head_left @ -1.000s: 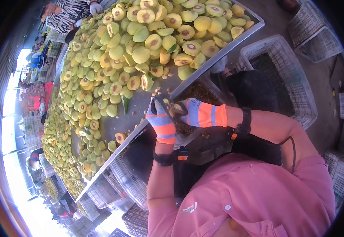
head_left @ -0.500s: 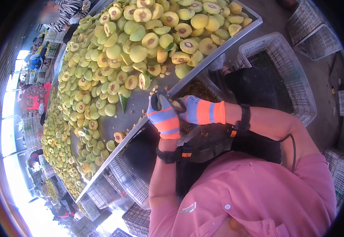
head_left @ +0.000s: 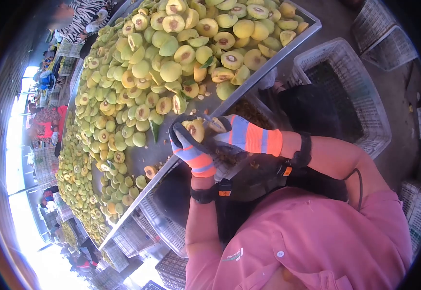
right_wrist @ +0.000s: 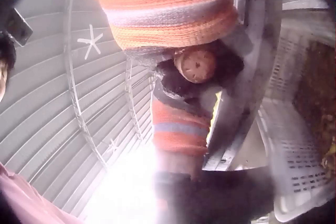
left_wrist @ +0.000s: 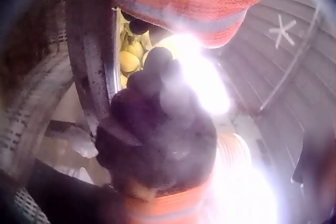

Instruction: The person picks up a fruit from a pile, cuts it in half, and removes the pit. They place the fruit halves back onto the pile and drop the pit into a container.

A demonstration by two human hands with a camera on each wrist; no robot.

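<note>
In the head view, the left hand [head_left: 192,151], in a grey, orange and blue glove, holds a cut yellow fruit [head_left: 195,129] with its brown centre showing. Close beside it, the right hand [head_left: 247,135] is curled round a tan object [head_left: 217,125]. A brown round end [right_wrist: 196,65] sticks out of the right hand [right_wrist: 220,56] in the right wrist view, perhaps a handle's. Both hands are over the near edge of a metal table [head_left: 268,63] heaped with halved yellow-green fruit [head_left: 171,71]. The left wrist view shows the right hand [left_wrist: 157,129] dark and blurred.
Below the hands is a container of brown bits [head_left: 254,113]. A white crate [head_left: 372,113] stands at the right, with other crates [head_left: 162,217] under the table edge. Small bits and a green leaf [head_left: 154,130] lie on the table. Other people are at the far left.
The left hand's fingers have spread round the fruit, whose cut face now shows plainly. The right hand has drawn slightly to the right, and the tan object shows more clearly.
</note>
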